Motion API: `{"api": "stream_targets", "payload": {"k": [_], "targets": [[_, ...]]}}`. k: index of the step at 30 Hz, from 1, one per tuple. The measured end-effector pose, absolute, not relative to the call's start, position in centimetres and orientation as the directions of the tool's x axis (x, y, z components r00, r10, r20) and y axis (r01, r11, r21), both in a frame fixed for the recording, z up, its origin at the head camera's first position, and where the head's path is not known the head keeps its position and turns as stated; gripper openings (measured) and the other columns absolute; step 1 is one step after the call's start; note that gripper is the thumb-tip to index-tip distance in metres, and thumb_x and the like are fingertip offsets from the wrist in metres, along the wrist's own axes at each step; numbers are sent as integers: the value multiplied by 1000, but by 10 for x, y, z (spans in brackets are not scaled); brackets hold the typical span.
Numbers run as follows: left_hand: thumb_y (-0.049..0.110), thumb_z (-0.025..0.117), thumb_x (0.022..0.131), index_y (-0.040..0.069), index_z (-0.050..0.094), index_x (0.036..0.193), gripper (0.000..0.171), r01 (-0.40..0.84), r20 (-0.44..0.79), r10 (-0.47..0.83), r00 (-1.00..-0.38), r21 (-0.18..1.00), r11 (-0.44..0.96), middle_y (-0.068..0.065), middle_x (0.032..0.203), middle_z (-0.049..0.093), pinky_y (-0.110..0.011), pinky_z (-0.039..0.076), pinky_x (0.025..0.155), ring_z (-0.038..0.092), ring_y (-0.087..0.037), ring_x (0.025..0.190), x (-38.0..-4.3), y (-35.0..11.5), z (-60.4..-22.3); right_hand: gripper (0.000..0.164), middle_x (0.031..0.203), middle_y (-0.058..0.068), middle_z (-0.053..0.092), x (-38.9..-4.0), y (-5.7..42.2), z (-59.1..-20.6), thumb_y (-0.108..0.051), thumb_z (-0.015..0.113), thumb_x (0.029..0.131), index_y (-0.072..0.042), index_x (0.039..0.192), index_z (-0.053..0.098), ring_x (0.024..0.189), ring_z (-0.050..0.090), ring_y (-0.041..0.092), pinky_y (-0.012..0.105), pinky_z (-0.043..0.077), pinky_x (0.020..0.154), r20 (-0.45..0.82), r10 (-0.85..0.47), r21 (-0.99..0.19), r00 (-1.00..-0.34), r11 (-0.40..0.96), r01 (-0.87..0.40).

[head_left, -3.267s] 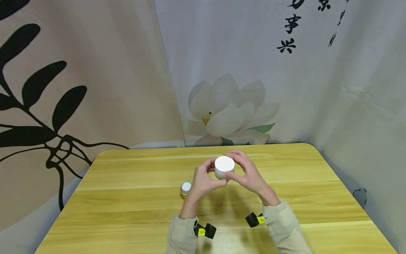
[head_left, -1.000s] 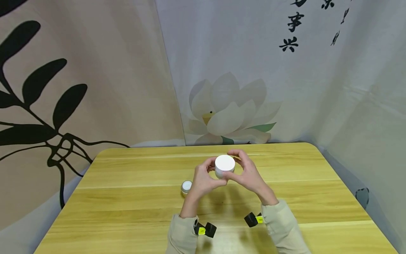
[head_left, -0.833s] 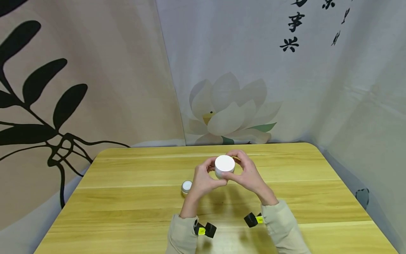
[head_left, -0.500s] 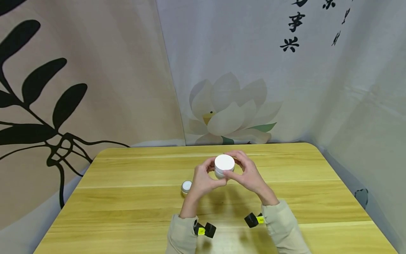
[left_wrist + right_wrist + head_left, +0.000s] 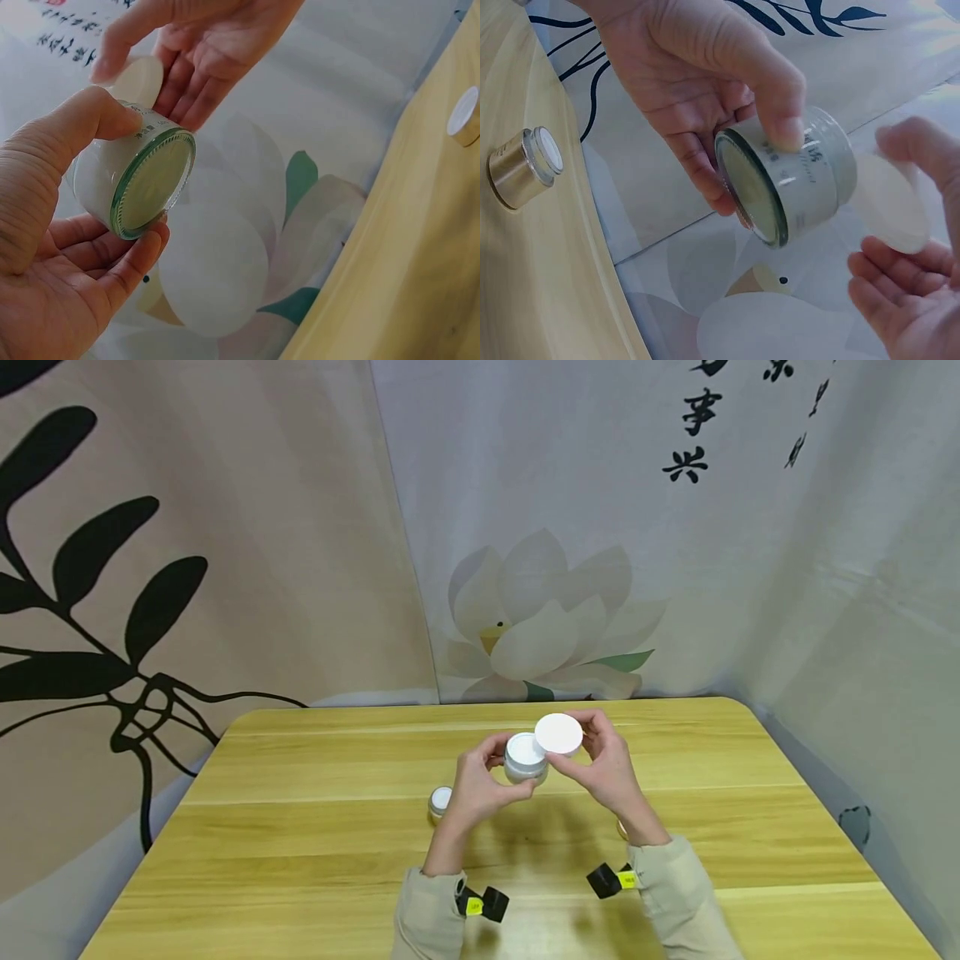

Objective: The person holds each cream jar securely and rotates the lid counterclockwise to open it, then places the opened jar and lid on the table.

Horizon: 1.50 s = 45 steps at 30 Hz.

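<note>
In the head view, my left hand (image 5: 480,785) grips a small glass cosmetic jar (image 5: 522,770), thumb on one side and fingers on the other. My right hand (image 5: 609,764) pinches the jar's white round lid (image 5: 558,734) by its edge. The lid is off the jar, a little right of it and overlapping its rim in this view. A white disc (image 5: 525,749) covers the jar's mouth. Dark print shows on the jar's side (image 5: 802,176) in the right wrist view, and its ribbed clear base (image 5: 157,184) in the left wrist view. Both hands are above the wooden table (image 5: 315,827).
A gold jar (image 5: 521,171) with a white top stands on the table, left of my left wrist and partly hidden by it in the head view. A gold-sided, white-topped round cap (image 5: 466,116) lies near my right wrist. Printed curtains (image 5: 300,527) hang behind the table.
The lid has come off the jar. My right hand has moved right and slightly up with it, exposing the white disc. My left hand and the jar have hardly moved.
</note>
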<state>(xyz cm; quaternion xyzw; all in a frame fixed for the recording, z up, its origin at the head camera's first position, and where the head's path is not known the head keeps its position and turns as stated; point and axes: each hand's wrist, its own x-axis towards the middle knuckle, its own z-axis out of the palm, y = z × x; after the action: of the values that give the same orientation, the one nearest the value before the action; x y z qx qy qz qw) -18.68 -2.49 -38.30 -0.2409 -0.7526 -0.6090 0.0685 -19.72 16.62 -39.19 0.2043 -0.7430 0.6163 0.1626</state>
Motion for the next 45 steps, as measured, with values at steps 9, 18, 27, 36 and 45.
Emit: {"api": "stream_targets", "payload": {"k": [9,18,27,36,45], "targets": [[-7,74,67,-13,57,112,49,433,387,262,-884,889,150,-22,105,62,-40,50,82,58,-30,93,-188,-26,-384,52,111,22,54,-194,178,-395,13,74,69,10,114,46,100,53,6,15,41,90,489,-57,-851,-871,190,-490],[-7,75,67,-12,57,112,49,409,366,237,-900,897,168,-21,105,62,-38,49,82,57,-27,93,-188,-28,-385,50,108,26,55,-178,183,-381,14,73,68,15,112,48,96,53,7,13,41,86,471,-58,-833,-880,298,-466],[-6,75,67,-11,57,113,50,391,348,232,-908,904,174,-20,106,62,-38,49,83,56,-27,95,-188,-27,-384,54,113,14,58,-191,204,-411,5,78,69,2,118,56,99,51,6,13,42,87,486,-71,-802,-871,360,-477],[-7,74,67,-12,56,113,50,389,346,242,-907,907,161,-22,107,61,-41,48,85,56,-29,96,-189,-28,-384,55,105,23,58,-177,200,-395,10,78,64,12,112,51,94,52,10,10,41,84,520,-69,-755,-852,429,-496],[-7,74,67,-12,56,113,50,386,344,245,-906,910,153,-21,106,61,-43,48,85,56,-29,95,-189,-27,-384,53,102,8,57,-190,214,-426,-2,84,63,1,105,52,96,55,17,22,46,86,492,-73,-732,-868,505,-457]]}}
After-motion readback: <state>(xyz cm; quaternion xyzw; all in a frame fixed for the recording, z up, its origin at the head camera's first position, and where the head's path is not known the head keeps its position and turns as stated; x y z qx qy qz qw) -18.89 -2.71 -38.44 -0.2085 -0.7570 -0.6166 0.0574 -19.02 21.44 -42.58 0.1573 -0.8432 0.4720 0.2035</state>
